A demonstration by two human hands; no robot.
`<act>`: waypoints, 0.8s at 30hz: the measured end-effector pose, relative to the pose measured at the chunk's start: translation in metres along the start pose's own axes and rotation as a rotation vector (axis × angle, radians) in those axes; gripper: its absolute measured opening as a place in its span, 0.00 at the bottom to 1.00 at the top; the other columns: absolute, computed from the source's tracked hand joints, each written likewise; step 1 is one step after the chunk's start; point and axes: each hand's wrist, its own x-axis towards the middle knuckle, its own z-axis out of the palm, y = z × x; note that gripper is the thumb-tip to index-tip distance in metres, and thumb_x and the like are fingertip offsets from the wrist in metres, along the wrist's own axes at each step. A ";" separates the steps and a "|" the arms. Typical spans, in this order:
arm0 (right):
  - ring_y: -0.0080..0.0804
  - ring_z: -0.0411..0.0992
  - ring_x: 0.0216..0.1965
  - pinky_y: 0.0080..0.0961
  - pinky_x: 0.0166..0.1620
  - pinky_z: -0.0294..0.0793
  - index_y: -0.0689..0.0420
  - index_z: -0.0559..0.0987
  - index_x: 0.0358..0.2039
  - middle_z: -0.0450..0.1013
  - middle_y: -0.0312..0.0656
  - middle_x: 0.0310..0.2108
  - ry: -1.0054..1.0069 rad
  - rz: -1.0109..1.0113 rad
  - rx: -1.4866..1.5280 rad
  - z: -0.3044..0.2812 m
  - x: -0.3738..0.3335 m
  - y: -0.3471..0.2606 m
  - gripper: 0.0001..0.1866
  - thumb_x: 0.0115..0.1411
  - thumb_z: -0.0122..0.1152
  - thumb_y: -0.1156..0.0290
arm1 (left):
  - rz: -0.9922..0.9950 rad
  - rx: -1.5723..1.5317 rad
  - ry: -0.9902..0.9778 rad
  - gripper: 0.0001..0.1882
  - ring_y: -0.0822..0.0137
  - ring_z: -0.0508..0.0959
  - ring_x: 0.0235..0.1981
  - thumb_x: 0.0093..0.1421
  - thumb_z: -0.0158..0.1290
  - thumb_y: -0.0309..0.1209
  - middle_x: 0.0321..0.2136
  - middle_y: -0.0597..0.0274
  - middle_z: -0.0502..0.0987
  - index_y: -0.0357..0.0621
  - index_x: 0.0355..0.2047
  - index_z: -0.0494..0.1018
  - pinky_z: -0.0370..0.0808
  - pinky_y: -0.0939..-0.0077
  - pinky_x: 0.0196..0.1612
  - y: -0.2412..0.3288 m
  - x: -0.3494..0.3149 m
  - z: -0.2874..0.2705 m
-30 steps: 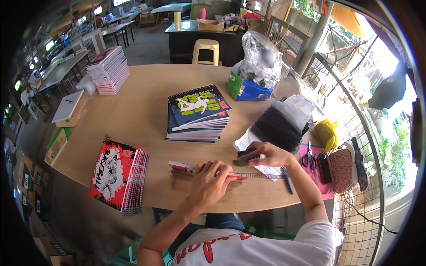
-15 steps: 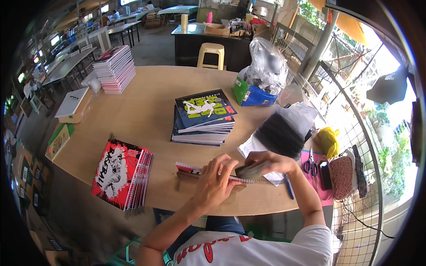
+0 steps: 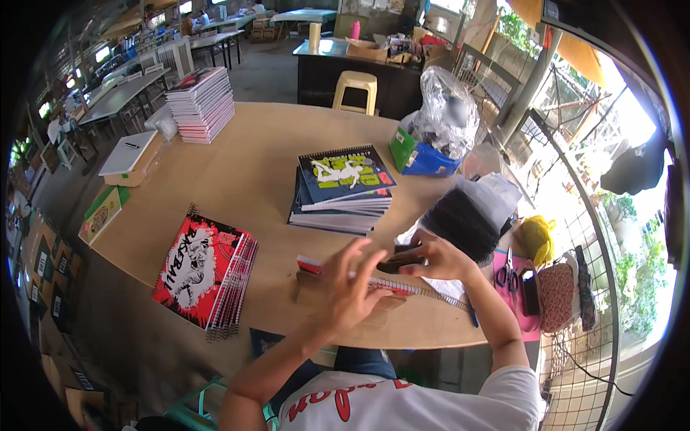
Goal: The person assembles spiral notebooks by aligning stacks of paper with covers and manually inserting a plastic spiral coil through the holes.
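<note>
A spiral notebook with a red cover (image 3: 392, 285) stands on edge at the table's near side, and its metal coil (image 3: 444, 297) runs out past its right end. Over it, my left hand (image 3: 347, 291) has its fingers apart, slightly smeared by motion; whether it touches the notebook I cannot tell. Just behind the coil, my right hand (image 3: 442, 257) grips a dark, flat block (image 3: 397, 264) whose kind I cannot make out. A brown wooden piece (image 3: 307, 289) lies beneath the notebook, partly hidden by my left hand.
Red-covered spiral notebooks (image 3: 205, 269) lie stacked at left, dark-covered ones (image 3: 345, 176) in the middle. Black coils (image 3: 463, 219) rest at right, near scissors (image 3: 509, 271) and a patterned pouch (image 3: 555, 298). Farther back are a tall notebook stack (image 3: 205, 108) and a plastic-filled box (image 3: 428, 154).
My left hand has loosened from the notebook, its fingers spreading upward. My right hand has drawn the dark block back from the coil. The whole view has shifted slightly.
</note>
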 end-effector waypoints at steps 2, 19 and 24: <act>0.41 0.71 0.48 0.33 0.53 0.68 0.59 0.83 0.50 0.74 0.50 0.43 0.033 -0.082 0.410 -0.003 -0.008 0.017 0.27 0.62 0.59 0.49 | -0.031 0.443 0.165 0.32 0.53 0.68 0.54 0.42 0.74 0.44 0.56 0.51 0.65 0.47 0.46 0.75 0.73 0.62 0.46 -0.003 0.002 -0.025; 0.41 0.72 0.46 0.32 0.51 0.69 0.66 0.82 0.47 0.75 0.51 0.44 0.028 -0.185 0.622 0.005 0.009 0.016 0.30 0.60 0.61 0.49 | -0.195 -0.019 0.208 0.30 0.59 0.70 0.42 0.39 0.75 0.49 0.44 0.53 0.64 0.43 0.31 0.73 0.71 0.63 0.44 -0.047 -0.016 -0.014; 0.36 0.72 0.43 0.32 0.48 0.69 0.69 0.81 0.40 0.76 0.48 0.41 -0.055 -0.056 0.349 0.001 0.015 0.011 0.30 0.63 0.55 0.49 | -0.100 0.133 0.212 0.26 0.57 0.68 0.44 0.41 0.74 0.49 0.42 0.54 0.65 0.47 0.30 0.74 0.69 0.63 0.42 -0.041 -0.009 -0.013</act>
